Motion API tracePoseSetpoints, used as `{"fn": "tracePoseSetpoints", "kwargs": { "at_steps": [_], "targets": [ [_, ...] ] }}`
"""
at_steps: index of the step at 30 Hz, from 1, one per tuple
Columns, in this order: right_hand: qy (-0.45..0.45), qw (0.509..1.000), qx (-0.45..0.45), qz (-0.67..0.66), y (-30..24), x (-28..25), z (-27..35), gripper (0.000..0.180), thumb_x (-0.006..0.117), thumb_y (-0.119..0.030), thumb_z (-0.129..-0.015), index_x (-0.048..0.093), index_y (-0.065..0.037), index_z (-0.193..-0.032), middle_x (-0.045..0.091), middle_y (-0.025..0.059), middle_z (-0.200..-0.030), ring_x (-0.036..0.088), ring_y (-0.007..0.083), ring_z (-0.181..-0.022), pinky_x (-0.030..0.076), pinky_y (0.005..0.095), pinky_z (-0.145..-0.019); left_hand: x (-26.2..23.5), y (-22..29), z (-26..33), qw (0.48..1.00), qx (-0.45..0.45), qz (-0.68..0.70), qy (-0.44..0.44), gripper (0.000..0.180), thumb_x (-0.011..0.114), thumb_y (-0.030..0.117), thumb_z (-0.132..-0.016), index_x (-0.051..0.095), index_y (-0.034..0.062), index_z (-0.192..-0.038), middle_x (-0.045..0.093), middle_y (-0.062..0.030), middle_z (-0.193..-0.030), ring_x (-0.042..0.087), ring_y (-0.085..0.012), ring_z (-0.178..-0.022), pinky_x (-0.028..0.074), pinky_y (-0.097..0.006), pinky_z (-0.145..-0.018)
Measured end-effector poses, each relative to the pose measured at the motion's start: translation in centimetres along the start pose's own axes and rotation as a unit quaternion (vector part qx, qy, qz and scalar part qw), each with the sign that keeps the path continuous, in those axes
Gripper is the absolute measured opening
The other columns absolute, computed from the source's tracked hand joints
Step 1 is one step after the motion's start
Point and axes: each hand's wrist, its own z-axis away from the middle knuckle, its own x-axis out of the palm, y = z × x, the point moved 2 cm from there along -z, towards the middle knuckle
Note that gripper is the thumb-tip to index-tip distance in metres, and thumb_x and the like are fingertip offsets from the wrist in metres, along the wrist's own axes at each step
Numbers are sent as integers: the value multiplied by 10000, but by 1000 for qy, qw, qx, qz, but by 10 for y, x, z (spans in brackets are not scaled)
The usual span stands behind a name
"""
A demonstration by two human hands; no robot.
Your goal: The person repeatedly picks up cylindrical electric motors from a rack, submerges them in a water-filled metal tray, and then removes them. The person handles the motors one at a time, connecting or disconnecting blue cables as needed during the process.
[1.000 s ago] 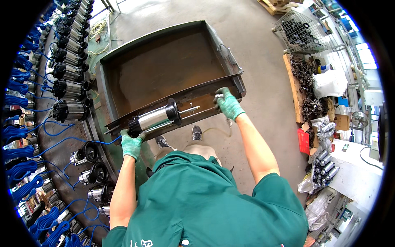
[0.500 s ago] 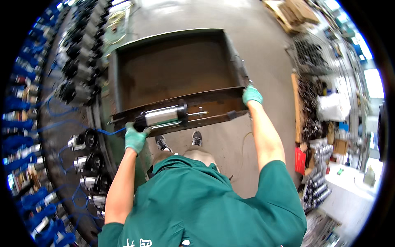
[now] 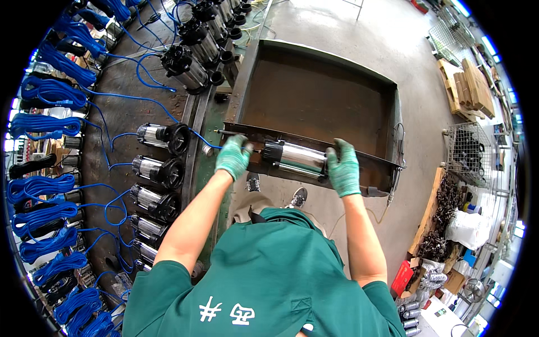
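Note:
A silver, black-ended cylindrical pump (image 3: 296, 159) lies lengthwise on the narrow front ledge (image 3: 377, 175) of a dark metal tank (image 3: 243, 92). Beside its right end is my right hand (image 3: 343, 168) in a green knit glove, fingers apart and thumb against the black end. My left hand (image 3: 234, 155), gloved likewise, hovers just off the left end with thumb and fingers apart. A blue cable (image 3: 199, 136) runs in from the left and passes behind that hand; its join to the pump is hidden.
On the bench at left lie several similar pumps (image 3: 150, 168) with coiled blue cables (image 3: 53, 123); more stand upright (image 3: 185, 70) beyond. To the right are a wire basket (image 3: 469, 149), flattened cardboard (image 3: 476, 90), a white bag (image 3: 467, 229) and a red box (image 3: 401, 278).
My right hand has left the tank's right corner and come to the pump's right end. My left hand has loosened from the left end. The view has swung left.

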Motion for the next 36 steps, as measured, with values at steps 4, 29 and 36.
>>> {"fn": "tracePoseSetpoints", "kwargs": {
  "at_steps": [4,29,36],
  "targets": [
    [12,978,-71,197,-20,20,1,322,717,-130,-890,689,-69,-1205,705,152,-1091,656,356,-1032,540,484,-924,-31,-61,-41,978,-36,-203,-45,348,625,128,-955,638,110,-1303,663,-191,-1260,634,-426,-1175,523,-529,-998],
    [34,978,-57,199,-23,23,-1,208,667,-114,-920,738,-57,-1107,734,137,-1012,666,347,-954,552,464,-883,-31,-80,-70,983,-53,120,-130,206,736,140,-986,635,50,-1141,720,-205,-914,693,-348,-808,546,-436,-757],
    [29,978,-56,201,-22,23,-3,199,665,-106,-908,739,-60,-1086,733,142,-1010,666,353,-956,553,465,-887,-37,-54,-40,990,54,109,-66,142,666,184,-1032,615,59,-1077,705,-227,-831,693,-422,-774,544,-473,-701]
  ]
}}
